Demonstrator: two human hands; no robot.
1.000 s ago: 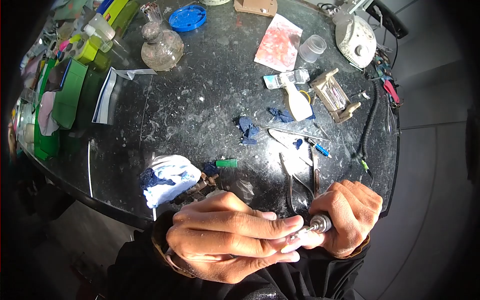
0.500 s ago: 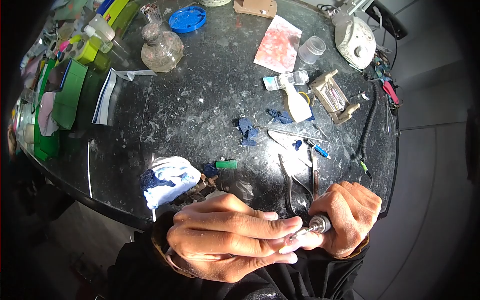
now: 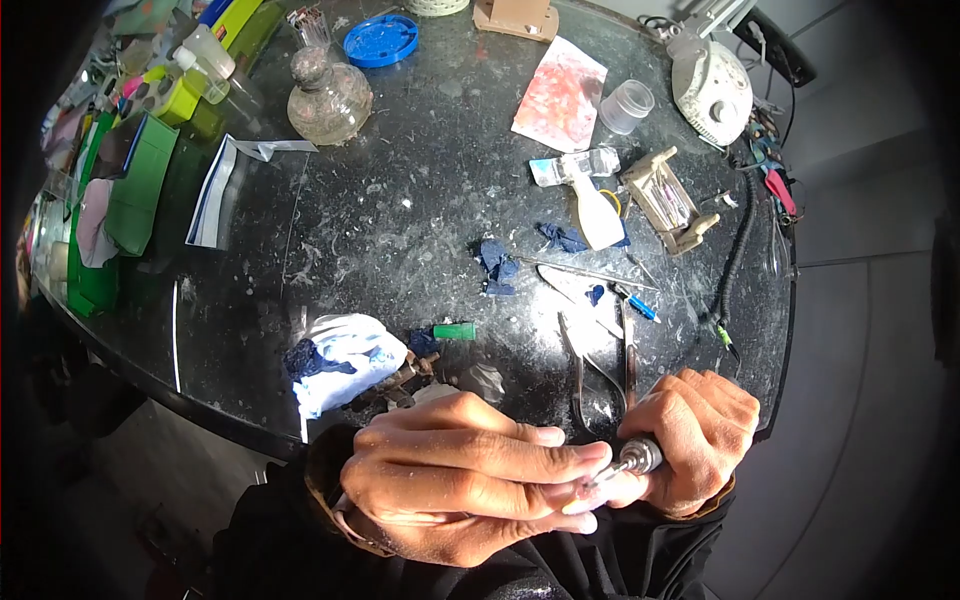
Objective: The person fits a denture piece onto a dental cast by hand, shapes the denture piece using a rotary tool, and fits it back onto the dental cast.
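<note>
pinching small pinkish piece [image 3: 577,503]: left hand [image 3: 462,474] | gripping rotary tool [image 3: 641,456]: right hand [image 3: 697,437] | white-specked black table [image 3: 410,225] | grey floor [image 3: 218,440]

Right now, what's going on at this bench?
A person's right hand holds a silver, cylindrical metal handpiece, its thin metal bit directed at a small pinkish-white piece pinched in the left hand. Contact is unclear. Both hands are at the near edge of the black, dust-speckled tabletop; a small green cylinder lies beyond them.
</note>
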